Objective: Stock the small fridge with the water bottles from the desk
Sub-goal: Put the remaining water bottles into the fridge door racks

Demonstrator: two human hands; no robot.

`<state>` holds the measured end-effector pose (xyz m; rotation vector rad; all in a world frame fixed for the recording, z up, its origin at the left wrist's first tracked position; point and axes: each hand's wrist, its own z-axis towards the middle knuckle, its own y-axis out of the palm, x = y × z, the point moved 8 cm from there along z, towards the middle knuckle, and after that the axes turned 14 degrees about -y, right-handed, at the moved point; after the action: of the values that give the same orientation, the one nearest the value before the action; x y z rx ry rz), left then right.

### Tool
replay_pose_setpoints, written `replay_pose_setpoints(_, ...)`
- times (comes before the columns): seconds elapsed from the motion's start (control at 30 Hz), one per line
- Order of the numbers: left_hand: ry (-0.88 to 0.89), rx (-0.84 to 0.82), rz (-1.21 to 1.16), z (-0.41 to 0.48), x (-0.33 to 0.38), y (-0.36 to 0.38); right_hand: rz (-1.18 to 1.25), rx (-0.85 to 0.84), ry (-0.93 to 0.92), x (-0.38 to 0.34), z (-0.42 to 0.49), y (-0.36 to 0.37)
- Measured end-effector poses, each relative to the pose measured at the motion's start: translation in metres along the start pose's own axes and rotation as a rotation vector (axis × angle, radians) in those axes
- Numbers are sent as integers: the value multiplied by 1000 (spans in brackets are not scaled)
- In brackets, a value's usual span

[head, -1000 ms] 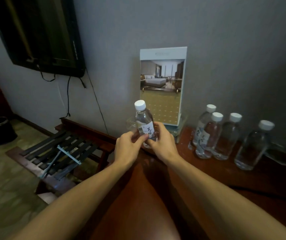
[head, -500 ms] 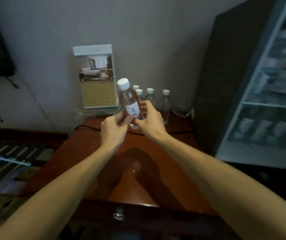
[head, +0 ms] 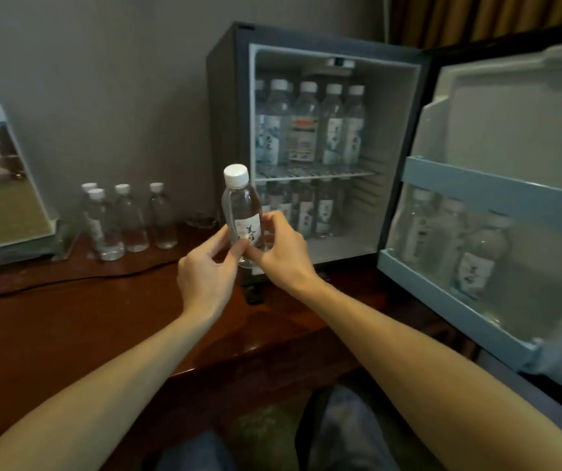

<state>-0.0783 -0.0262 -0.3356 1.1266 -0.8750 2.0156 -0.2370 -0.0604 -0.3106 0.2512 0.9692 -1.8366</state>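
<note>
A clear water bottle (head: 241, 205) with a white cap and a white label stands upright in the air in front of the small fridge (head: 228, 107). My left hand (head: 204, 273) pinches its lower part from the left, and my right hand (head: 286, 253) grips it from the right. The fridge door (head: 497, 185) hangs wide open to the right. Several bottles fill the upper shelf (head: 310, 124) and the lower shelf (head: 303, 209). Three bottles stand in the door rack (head: 442, 239). Several more bottles (head: 126, 219) remain on the wooden desk (head: 69, 317) by the wall.
A framed hotel picture stand (head: 1, 185) leans at the far left of the desk. A black cable (head: 69, 278) runs across the desk top. A small glass dish (head: 201, 220) lies beside the fridge. Brown curtains (head: 483, 15) hang behind the fridge.
The view has swung right from the picture stand to the open fridge. Both hands have carried the bottle away from the desk group and now hold it in front of the fridge opening.
</note>
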Motion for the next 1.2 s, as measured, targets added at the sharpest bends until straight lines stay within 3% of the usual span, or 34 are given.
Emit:
replay_pose_setpoints(0.37, 131, -317, -169, -58, 75, 129, -185, 292, 149, 38, -72, -142)
replay_pose_setpoints(0.73, 243, -584, -380, -138, 133, 204, -453, 538, 287, 34, -162, -245)
replay_pose_setpoints(0.93, 294, -673, -436, -159, 145, 222, -573, 593, 325, 26, -185, -265)
replay_pose_setpoints(1.2, 301, -729, -464, -172, 150, 240, -735, 523, 370, 19, -192, -275)
